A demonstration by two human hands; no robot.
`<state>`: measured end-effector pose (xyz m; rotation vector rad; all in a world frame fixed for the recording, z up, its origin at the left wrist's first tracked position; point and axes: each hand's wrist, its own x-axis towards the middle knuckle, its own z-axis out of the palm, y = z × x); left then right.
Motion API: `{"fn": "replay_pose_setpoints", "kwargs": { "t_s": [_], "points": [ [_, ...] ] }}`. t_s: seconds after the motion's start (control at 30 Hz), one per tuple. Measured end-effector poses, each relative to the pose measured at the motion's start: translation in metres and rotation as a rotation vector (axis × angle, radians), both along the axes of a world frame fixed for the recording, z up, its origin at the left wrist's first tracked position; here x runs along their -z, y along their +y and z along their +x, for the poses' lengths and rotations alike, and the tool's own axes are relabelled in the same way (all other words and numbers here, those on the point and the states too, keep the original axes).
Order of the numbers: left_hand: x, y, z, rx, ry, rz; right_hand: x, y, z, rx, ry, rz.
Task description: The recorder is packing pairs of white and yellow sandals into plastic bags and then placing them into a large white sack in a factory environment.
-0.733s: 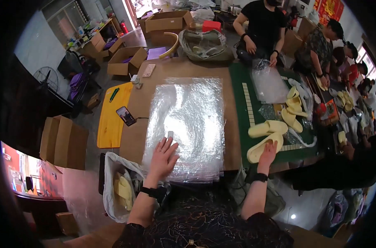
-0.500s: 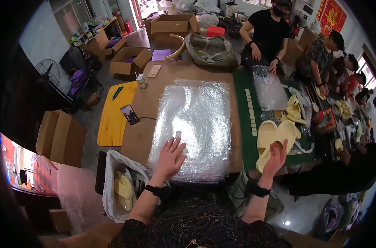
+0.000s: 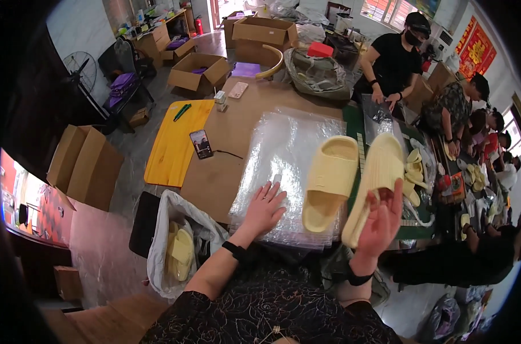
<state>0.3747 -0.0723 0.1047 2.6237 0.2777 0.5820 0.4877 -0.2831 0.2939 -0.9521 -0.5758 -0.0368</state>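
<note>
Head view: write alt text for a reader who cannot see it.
The person's right hand lifts a pair of pale yellow slide sandals above a worktable, while the left hand lies flat on a stack of clear plastic bags.

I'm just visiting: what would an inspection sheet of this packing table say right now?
Surface: brown table, green mat at its right.
Job's things: two pale yellow foam slides; stack of clear plastic bags.
Clutter: black phone, yellow board, white sack of yellow slides.
Hands: left hand flat on the bags; right hand holds up the slides.
Cables: thin black cord beside the phone.
Surroundings: open cardboard boxes, floor fan, other people at work on the right.
</note>
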Motion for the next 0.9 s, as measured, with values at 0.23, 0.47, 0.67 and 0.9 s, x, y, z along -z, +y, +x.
{"fn": "replay_pose_setpoints", "kwargs": {
  "t_s": [0.23,0.47,0.67,0.9],
  "points": [
    [0.008,0.002,0.0,-0.003,0.003,0.02,0.065,0.065,0.019,-0.199,0.218,-0.192],
    [0.009,0.001,0.0,-0.021,0.024,0.019,0.121,0.076,0.054,-0.185,0.184,-0.406],
    [0.011,0.001,0.0,-0.033,0.064,0.051,0.134,0.067,0.072,-0.071,-0.055,-0.609],
    [0.009,-0.001,0.003,-0.034,0.027,0.07,0.168,0.073,0.078,-0.198,-0.055,-0.699]
  ]
}}
